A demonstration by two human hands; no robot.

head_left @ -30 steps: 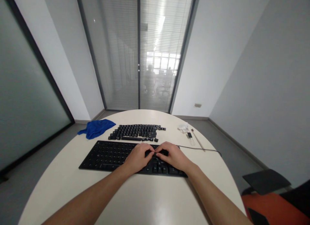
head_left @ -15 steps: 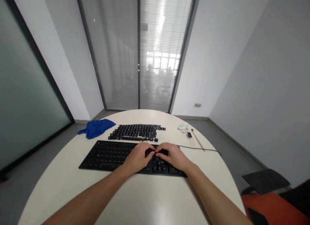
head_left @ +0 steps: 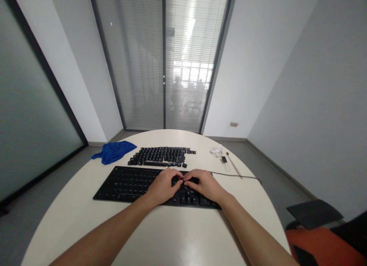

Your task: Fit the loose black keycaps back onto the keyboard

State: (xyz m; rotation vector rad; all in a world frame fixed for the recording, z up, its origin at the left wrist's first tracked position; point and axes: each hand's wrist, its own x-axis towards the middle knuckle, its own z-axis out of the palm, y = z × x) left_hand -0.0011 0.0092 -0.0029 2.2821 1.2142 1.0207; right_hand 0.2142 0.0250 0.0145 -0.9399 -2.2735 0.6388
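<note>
A black keyboard [head_left: 126, 184] lies at the front of the table; its left and middle part shows bare key switches, while keycaps [head_left: 194, 200] sit on its right part. Over that right part my left hand [head_left: 164, 185] and my right hand [head_left: 205, 184] meet, fingertips almost touching. Thumb and fingers of each hand are closed in a pinch. What lies between the fingertips is too small and covered to make out. Behind the keyboard, loose black keycaps [head_left: 163, 154] are laid out in rows, with a long space bar [head_left: 155, 164] in front.
A blue cloth [head_left: 114, 151] lies at the table's left. To the right are a crumpled white thing [head_left: 217, 150], a small black piece [head_left: 224, 159], a thin stick with a dark tip [head_left: 234, 166] and the keyboard's cable [head_left: 235, 175]. An orange-seated chair [head_left: 323, 245] stands at the table's right.
</note>
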